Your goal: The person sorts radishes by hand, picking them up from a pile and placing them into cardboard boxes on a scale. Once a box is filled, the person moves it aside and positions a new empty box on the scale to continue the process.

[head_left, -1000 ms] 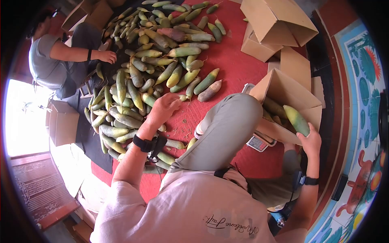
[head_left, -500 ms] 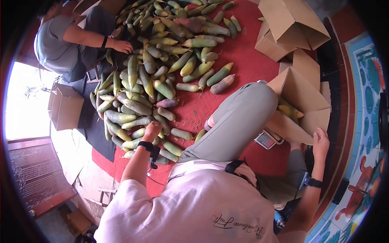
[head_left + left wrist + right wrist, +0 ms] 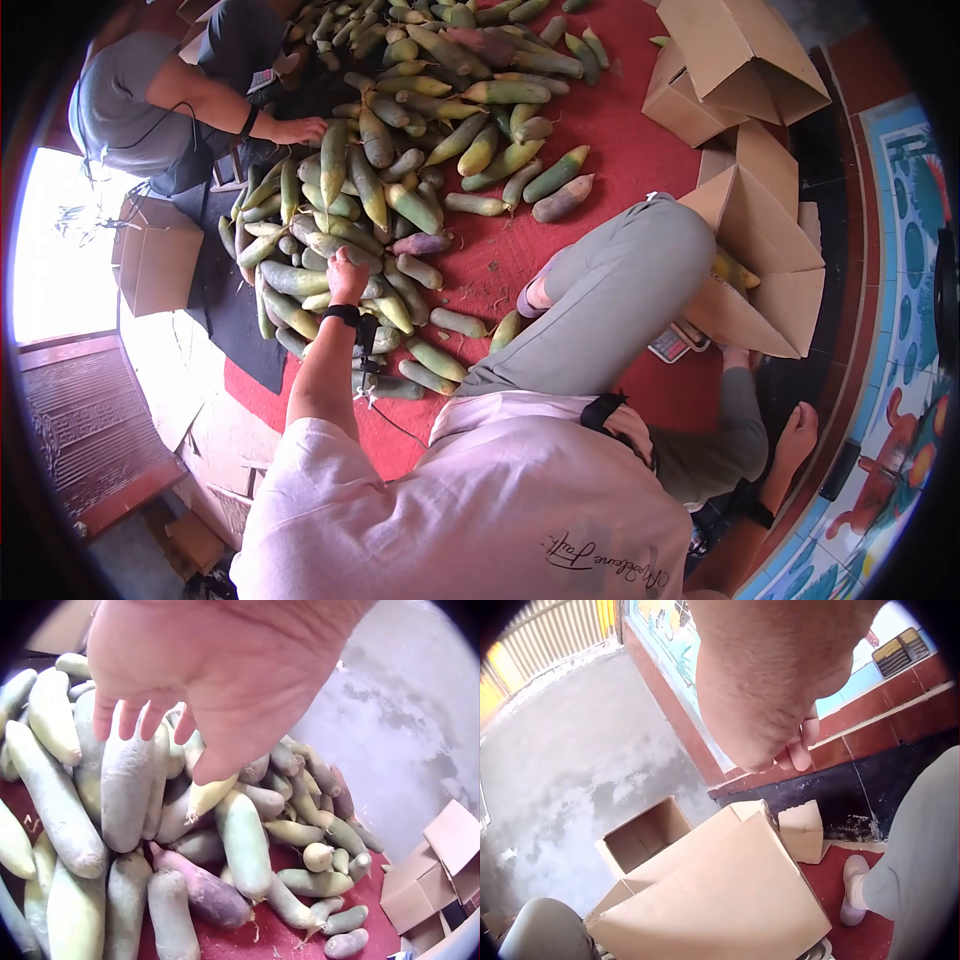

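Observation:
My left hand (image 3: 346, 276) reaches into the near part of a heap of large green radishes. In the left wrist view its straight fingers (image 3: 129, 720) point down over a grey-green radish (image 3: 126, 795), fingertips overlapping its upper end, and the thumb hangs apart to the side. Close by lies a purple radish (image 3: 202, 889). On the other side of my body, my right hand (image 3: 797, 432) hangs beside the cardboard box (image 3: 745, 318), apart from it, fingers loosely bent and holding nothing. Inside the box a yellow-green radish (image 3: 735, 268) shows; the flap hides the rest.
A scale (image 3: 672, 345) shows partly from under the box, by my raised knee (image 3: 650, 250). More cardboard boxes (image 3: 740, 50) stand at the back right. Across the heap another person's hand (image 3: 300, 130) touches the radishes. A red mat (image 3: 640, 140) lies beneath.
My right hand has let go of a radish in the box, moved off the box flap and drawn back towards me. My left hand has shifted left, further into the heap.

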A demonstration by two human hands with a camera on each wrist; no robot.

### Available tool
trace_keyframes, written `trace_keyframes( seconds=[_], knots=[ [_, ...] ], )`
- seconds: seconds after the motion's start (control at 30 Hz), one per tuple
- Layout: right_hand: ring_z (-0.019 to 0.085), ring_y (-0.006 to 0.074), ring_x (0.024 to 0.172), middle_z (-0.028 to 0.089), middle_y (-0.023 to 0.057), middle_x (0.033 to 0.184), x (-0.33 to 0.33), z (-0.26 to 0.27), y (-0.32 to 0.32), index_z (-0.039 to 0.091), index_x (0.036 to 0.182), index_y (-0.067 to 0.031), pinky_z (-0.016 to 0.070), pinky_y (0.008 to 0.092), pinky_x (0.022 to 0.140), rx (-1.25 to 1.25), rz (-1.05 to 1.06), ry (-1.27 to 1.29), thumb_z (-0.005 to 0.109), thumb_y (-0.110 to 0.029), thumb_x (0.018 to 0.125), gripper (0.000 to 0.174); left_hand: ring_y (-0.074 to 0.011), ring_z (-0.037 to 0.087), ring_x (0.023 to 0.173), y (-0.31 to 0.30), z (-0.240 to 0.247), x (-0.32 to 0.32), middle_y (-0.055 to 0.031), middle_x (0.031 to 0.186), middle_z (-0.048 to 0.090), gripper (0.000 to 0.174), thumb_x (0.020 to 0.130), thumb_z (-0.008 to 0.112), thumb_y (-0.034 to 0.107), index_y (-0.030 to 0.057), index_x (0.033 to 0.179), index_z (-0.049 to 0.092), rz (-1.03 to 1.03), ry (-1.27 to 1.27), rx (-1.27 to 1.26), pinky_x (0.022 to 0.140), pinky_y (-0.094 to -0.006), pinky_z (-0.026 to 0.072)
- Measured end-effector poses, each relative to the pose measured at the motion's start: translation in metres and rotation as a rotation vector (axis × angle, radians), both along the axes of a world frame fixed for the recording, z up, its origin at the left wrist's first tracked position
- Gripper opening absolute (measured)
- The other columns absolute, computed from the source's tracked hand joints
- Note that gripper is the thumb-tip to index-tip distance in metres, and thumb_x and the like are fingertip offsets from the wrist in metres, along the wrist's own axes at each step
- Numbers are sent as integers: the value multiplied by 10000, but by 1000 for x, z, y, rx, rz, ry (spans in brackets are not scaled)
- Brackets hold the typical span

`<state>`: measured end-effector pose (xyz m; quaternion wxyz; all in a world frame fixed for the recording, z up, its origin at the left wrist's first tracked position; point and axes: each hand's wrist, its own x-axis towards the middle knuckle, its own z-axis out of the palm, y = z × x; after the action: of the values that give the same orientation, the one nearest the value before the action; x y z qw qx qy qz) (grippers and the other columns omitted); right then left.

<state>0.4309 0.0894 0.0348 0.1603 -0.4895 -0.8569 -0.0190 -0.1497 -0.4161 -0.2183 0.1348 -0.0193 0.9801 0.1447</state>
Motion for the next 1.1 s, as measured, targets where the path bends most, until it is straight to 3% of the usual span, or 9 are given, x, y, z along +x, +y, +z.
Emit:
trace_keyframes(
  seconds=[0.23,0.47,0.57,0.6,0.63,0.73,0.87,1.1],
  knots=[
    [588,303,823,602,153,916,14,8,-3,588,946,2,466,353,731,47,-34,-28,531,-87,836,152,-348,532,1035,55,-37,-2,-217,1106,549,571,692,643,284,58,1191,484,-13,-134,267,893,-395,427],
    [590,321,854,604,155,932,19,19,7,587,938,-7,468,371,732,100,-122,-140,514,-98,853,145,-327,539,1054,107,-53,-5,-216,1103,572,629,706,631,268,11,1237,414,-8,-278,344,894,-364,432],
    [594,325,854,605,157,934,34,12,16,588,948,-10,472,376,719,137,-125,-219,516,-117,856,158,-332,545,1044,125,-54,-7,-242,1095,561,699,701,636,323,53,1287,367,63,-247,237,887,-383,437],
    [596,325,848,607,153,935,44,5,21,589,958,-15,474,378,713,136,-141,-239,524,-131,855,167,-355,519,1077,124,-73,-13,-244,1149,521,787,698,629,408,147,1353,278,48,-285,175,911,-405,418],
    [598,324,843,609,149,935,49,-1,25,590,967,-20,476,380,707,138,-157,-258,531,-144,853,178,-355,519,1077,127,-77,-16,-244,1149,521,787,698,629,408,147,1353,278,45,-288,170,911,-405,418],
    [599,322,838,613,137,936,58,-15,26,593,967,-30,476,386,703,89,-246,-289,545,-158,845,183,-381,462,1133,137,-90,-24,-235,1237,438,855,701,592,508,302,1390,129,38,-329,37,945,-439,381],
    [601,316,841,615,132,943,61,-41,23,594,948,-35,477,388,698,-7,-343,-302,553,-161,837,172,-383,461,1128,145,-93,-32,-251,1219,437,820,707,591,479,332,1383,150,-1,-398,39,962,-431,367],
    [578,305,744,575,127,826,39,-57,16,580,869,-39,460,389,639,-45,-214,-313,532,-101,832,87,-390,441,1127,166,-94,-35,-294,1266,339,740,682,639,436,363,1318,269,45,-457,-55,940,-438,376]
  ],
)
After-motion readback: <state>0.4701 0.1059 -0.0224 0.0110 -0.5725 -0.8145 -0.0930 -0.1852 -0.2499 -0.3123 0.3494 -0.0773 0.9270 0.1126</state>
